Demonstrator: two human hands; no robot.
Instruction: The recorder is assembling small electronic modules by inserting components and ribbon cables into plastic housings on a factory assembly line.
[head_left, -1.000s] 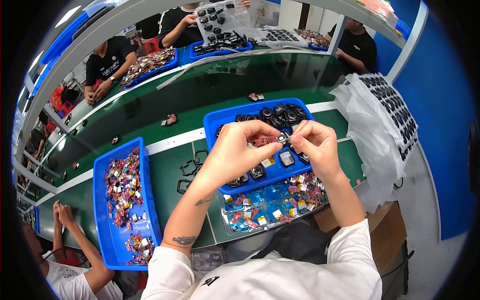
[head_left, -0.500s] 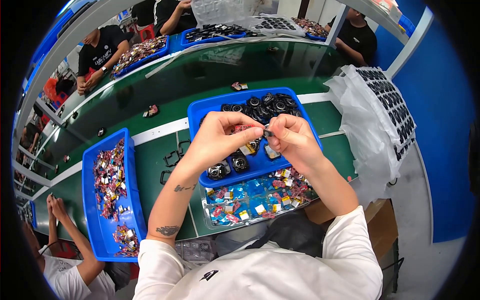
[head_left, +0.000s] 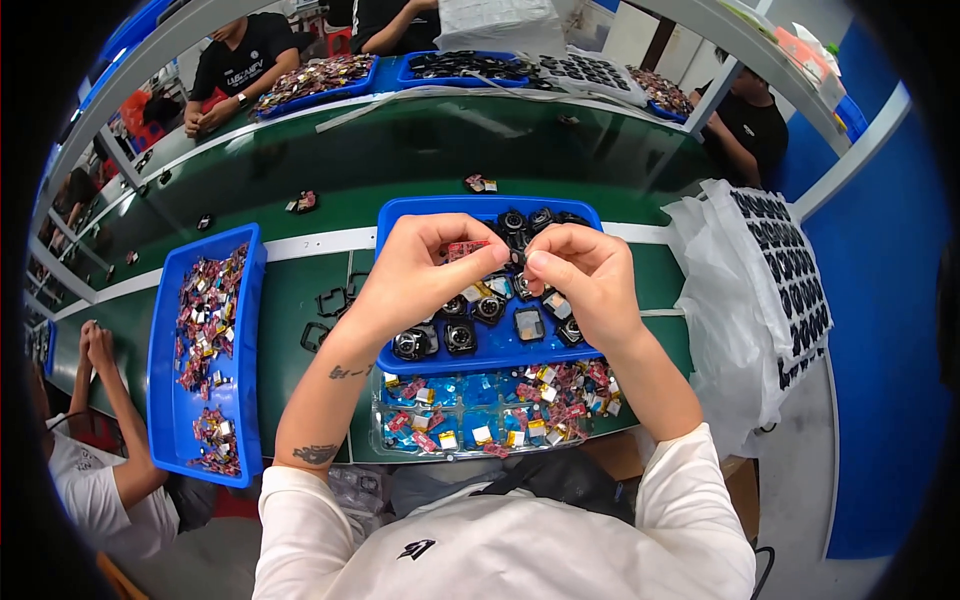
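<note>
Green bench (head_left: 300, 290) | both hands pinch small red part (head_left: 466, 249) over blue tray (head_left: 395, 215) | left hand (head_left: 420, 275), right hand (head_left: 585, 280) touching.

- A long blue bin (head_left: 160, 330) sits at the left on the green table (head_left: 300, 180), heaped with small red and silver parts.
- Beside it, a few black square frames (head_left: 325, 315) lie loose on the table.
- A clear tray (head_left: 490, 415) near the table's front edge holds small red, yellow and blue pieces.
- On the right, a white plastic bag (head_left: 720, 300) is draped over the table's end, with a sheet of black round parts (head_left: 785, 265) on top.
- Across the table, a person in a black shirt (head_left: 235, 65) leans over another blue bin (head_left: 315, 80).
- A second person in black (head_left: 750, 130) sits at the far right.
- A neighbour in a white shirt (head_left: 85, 470) works at the lower left.
</note>
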